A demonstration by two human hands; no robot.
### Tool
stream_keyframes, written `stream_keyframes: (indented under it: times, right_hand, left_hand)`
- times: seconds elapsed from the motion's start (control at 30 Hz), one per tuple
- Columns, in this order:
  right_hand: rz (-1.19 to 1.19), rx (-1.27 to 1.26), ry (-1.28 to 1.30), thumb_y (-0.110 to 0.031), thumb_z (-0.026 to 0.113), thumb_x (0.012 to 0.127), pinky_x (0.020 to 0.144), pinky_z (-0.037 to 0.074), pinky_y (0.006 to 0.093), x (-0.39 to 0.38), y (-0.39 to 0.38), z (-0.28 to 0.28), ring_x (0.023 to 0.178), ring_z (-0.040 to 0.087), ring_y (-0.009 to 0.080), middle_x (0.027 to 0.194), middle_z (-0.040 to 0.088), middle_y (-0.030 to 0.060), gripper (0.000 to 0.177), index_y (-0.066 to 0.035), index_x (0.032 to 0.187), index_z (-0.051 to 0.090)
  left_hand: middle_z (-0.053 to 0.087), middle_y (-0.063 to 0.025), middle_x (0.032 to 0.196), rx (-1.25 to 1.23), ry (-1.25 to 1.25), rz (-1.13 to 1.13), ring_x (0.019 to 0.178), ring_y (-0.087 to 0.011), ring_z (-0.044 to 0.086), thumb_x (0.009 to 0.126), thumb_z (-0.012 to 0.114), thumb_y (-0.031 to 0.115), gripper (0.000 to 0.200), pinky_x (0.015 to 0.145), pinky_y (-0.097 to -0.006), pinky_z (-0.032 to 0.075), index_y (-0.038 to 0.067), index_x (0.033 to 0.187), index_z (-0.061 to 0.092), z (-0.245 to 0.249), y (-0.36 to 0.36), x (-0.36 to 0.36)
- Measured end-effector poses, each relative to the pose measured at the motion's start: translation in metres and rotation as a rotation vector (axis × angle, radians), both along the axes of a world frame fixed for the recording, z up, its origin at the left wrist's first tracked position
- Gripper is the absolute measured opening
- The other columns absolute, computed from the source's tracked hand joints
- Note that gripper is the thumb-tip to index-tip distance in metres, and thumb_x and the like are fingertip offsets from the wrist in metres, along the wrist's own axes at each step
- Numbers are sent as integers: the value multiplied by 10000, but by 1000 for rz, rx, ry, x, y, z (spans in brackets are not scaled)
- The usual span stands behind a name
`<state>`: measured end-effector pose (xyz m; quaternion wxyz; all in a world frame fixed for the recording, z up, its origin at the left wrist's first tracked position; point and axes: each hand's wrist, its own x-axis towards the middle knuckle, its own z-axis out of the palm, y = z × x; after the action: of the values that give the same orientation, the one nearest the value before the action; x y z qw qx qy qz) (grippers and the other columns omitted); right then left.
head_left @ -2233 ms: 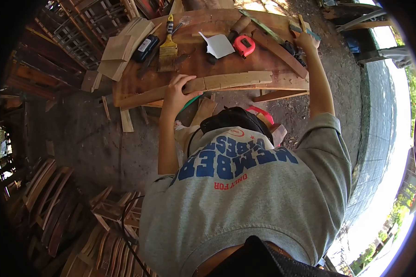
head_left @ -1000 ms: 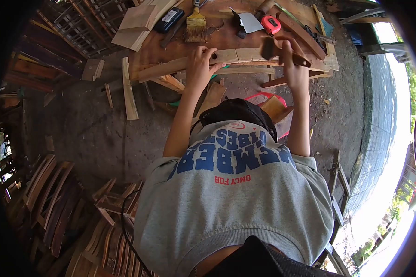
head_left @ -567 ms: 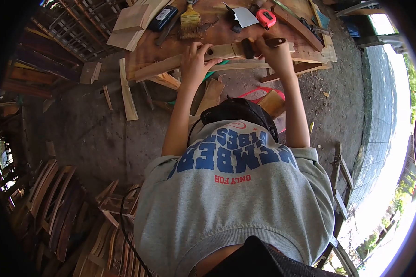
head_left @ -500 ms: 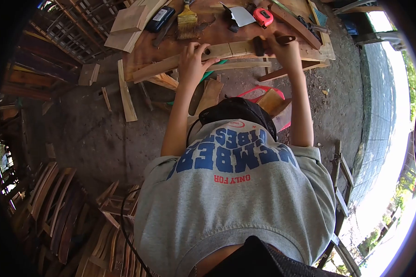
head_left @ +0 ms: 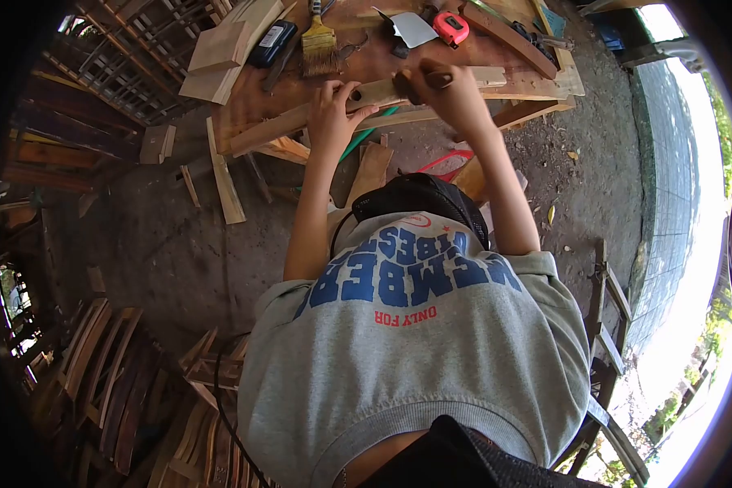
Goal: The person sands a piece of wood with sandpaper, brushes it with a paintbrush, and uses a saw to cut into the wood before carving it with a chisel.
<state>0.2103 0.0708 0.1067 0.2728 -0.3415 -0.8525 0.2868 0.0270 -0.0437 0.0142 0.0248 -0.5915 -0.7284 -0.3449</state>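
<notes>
A pale wooden strip point(head_left: 375, 91) lies along the near edge of the workbench, with a dark round hole or knot near my left hand point(head_left: 331, 109). That hand spans the strip, fingers over its top and thumb along the near side, gripping it. My right hand point(head_left: 457, 99) is wrapped around a dark brown wooden tool point(head_left: 438, 80) with a rounded handle end. The tool sits on the strip, right of my left hand; its working face is hidden underneath. Both forearms reach forward from a grey shirt.
On the workbench point(head_left: 248, 106) lie a wide paintbrush point(head_left: 320, 47), a dark case point(head_left: 273, 44), a red tape measure point(head_left: 450, 29), a white sheet point(head_left: 415, 28) and wood blocks point(head_left: 220, 47). Scrap boards point(head_left: 225, 171) lie on the floor. Slatted wooden pieces point(head_left: 106, 358) are stacked lower left.
My right hand has moved left along the strip with the wooden tool, closer to my left hand. The left hand keeps its hold; the whole view has shifted slightly.
</notes>
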Motion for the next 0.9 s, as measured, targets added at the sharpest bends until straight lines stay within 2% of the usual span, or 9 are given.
stream_keyframes:
  times: [0.03,0.1,0.13,0.23,0.37,0.47,0.6,0.77,0.9]
  right_hand:
    - [36,-130,65,-189,591,906,511,461,318,11,12,-1,540,616,147,631,635,81,196,-22,810,629]
    - [-146,-214,96,-274,622,888,515,471,333,42,43,-10,522,612,174,568,600,108,274,-32,760,620]
    - [-188,-35,30,-281,609,892,519,479,335,63,64,-17,525,617,165,562,606,86,282,-43,742,623]
    - [-389,-5,-35,-274,576,891,579,507,374,90,74,12,569,648,238,596,635,96,273,-65,731,649]
    - [-304,167,-96,-282,570,893,632,506,380,62,51,10,612,637,258,630,647,101,285,-45,756,649]
    - [-70,-198,18,-246,606,883,573,500,328,49,41,6,591,649,175,618,640,102,248,-22,779,628]
    - [-214,-198,118,-240,586,906,521,496,298,81,72,2,527,629,119,609,653,52,276,-15,751,625]
    - [-388,308,-279,-235,578,903,621,546,374,71,70,-7,651,686,276,697,668,147,204,-65,855,680]
    - [-124,184,-128,-207,577,898,614,501,453,11,4,-1,658,633,376,684,617,192,176,-63,803,615]
  left_hand:
    - [546,-64,1003,-1,1,-5,942,-276,536,726,753,470,525,810,-408,458,107,1093,652,1,0,0]
    - [546,-64,1004,-13,-15,-4,942,-278,535,728,752,470,524,808,-411,459,110,1096,652,2,0,0]
    - [546,-64,1004,-12,-19,-8,942,-278,535,728,752,470,524,808,-411,459,110,1096,652,2,0,1]
    - [543,-62,1016,-35,-5,8,965,-266,537,726,731,507,527,828,-411,463,123,1077,646,2,-1,2]
    - [545,-60,1014,-40,-7,18,960,-264,537,724,731,510,527,827,-411,463,123,1071,646,4,0,2]
    - [545,-58,1011,-30,9,11,955,-265,538,724,730,512,528,823,-412,464,120,1068,645,1,0,1]
    - [545,-59,1013,-43,-2,9,954,-268,536,726,728,512,532,829,-415,460,117,1072,642,2,0,1]
    - [544,-63,1017,-49,2,15,959,-270,534,729,729,508,537,838,-415,453,115,1083,638,5,-1,3]
    - [543,-65,1017,-38,-3,0,957,-271,533,734,729,502,538,833,-415,453,109,1088,635,2,0,1]
